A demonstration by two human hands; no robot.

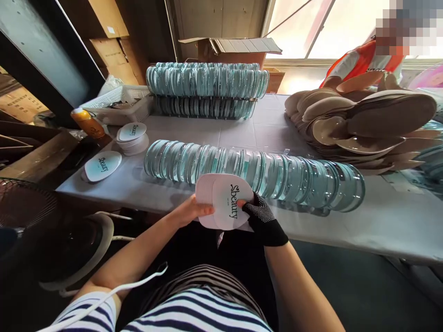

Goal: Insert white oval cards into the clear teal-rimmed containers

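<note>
My bare left hand [195,210] grips the left side of a fanned stack of white printed cards [223,203], thumb on top. My right hand [265,219], in a black dotted fingerless glove, closes on the right edge of the same stack. The top card reads "beauty" in dark letters, turned sideways. Just beyond the cards, a long row of clear glass discs or lids [256,170] stands on edge across the table; my hands are at its near side. Two smaller lots of similar cards, a stack [132,136] and a card near the corner [103,166], lie at the left.
More glass pieces [207,85] stand in rows at the back. A pile of beige oval pieces [360,120] fills the right side. A white basket [119,103] and orange bottle [88,122] stand back left. Another person in an orange-and-white top [363,60] is behind the pile.
</note>
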